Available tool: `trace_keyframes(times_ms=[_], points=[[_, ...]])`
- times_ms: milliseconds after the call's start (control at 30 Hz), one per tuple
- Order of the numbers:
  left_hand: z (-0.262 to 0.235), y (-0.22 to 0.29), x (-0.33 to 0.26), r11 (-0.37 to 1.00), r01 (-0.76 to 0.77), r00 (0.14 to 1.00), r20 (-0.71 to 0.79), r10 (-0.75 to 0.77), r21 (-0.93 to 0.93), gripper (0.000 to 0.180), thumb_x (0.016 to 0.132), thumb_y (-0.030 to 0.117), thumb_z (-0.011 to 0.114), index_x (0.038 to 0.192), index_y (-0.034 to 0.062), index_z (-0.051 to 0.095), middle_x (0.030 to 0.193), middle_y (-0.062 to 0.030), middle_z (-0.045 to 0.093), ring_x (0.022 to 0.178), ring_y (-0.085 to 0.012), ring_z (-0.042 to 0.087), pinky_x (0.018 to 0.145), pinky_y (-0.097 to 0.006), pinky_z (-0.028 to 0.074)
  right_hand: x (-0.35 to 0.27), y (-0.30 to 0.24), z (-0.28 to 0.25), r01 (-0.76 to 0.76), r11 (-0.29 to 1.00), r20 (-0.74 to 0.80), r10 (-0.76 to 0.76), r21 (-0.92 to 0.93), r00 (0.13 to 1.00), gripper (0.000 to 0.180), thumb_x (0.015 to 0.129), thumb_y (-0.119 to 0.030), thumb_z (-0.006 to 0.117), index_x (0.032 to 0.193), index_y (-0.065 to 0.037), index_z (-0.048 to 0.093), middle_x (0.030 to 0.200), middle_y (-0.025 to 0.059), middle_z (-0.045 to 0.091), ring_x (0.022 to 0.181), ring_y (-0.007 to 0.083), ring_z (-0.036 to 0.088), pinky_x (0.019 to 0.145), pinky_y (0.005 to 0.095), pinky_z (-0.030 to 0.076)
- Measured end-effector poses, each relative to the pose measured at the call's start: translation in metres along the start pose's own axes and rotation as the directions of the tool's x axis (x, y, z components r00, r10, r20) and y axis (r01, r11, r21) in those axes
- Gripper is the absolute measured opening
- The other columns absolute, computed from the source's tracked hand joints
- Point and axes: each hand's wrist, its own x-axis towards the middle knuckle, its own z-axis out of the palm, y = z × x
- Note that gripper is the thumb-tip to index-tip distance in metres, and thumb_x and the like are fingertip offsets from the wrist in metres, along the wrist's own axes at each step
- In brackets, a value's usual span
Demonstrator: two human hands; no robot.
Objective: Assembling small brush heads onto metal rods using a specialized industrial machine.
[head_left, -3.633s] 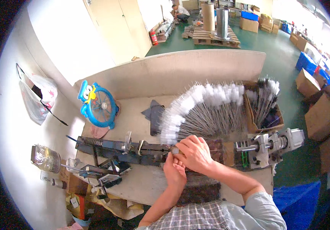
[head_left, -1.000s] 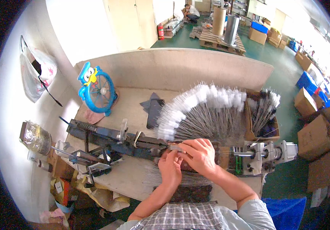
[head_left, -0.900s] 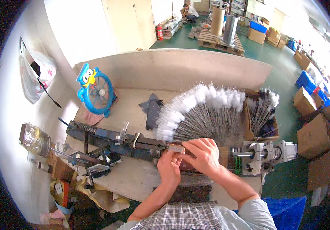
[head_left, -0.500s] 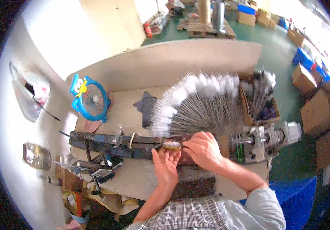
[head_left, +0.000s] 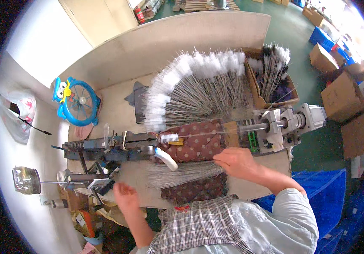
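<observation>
I can read no words or numbers anywhere. The red print on the bag (head_left: 26, 113) to my left is too small to make out, as is the red mark on my apron (head_left: 203, 224).

1 short, white, ridged brush head (head_left: 169, 138) lies nearly level at the right end of the long dark rail (head_left: 137, 139), above the brown dotted cloth (head_left: 199, 142), with a thin wire running rightward from it toward the metal shaft (head_left: 254, 127). Nearer the person, a loose bundle of thin grey wires (head_left: 182, 174) is spread sideways along the worktop (head_left: 136, 174), roughly parallel but uneven at the ends, its right end just beside the right hand (head_left: 238, 163).
</observation>
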Motion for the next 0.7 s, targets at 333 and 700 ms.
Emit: trace_keyframes(times_ms=[333,700], points=[[-0.130,0.083,0.073,0.967,-0.218,0.856,-0.449,0.256,0.136,0.043,0.081,0.047,0.061,0.100,0.0088,0.057,0.089,-0.0025,0.057,0.076,-0.0116,0.054,0.063,-0.026,0.043,-0.004,0.009,-0.017,-0.122,0.962,0.343,0.202,-0.243,0.917,0.013,0.077,-0.018,0.056,0.087,-0.011,0.061,0.082,0.0087,0.060,0.080,0.0297,0.061,0.064,0.0421,0.051],[0.038,-0.050,-0.031,0.966,-0.072,0.954,0.299,-0.005,0.247,0.026,0.091,0.022,0.049,0.110,0.0045,0.052,0.107,-0.0114,0.056,0.101,-0.0217,0.055,0.081,-0.037,0.049,-0.002,0.008,-0.022,-0.118,0.967,0.400,0.203,-0.226,0.894,0.018,0.075,-0.010,0.053,0.092,-0.007,0.060,0.084,0.0102,0.059,0.083,0.0299,0.061,0.066,0.0411,0.051]])
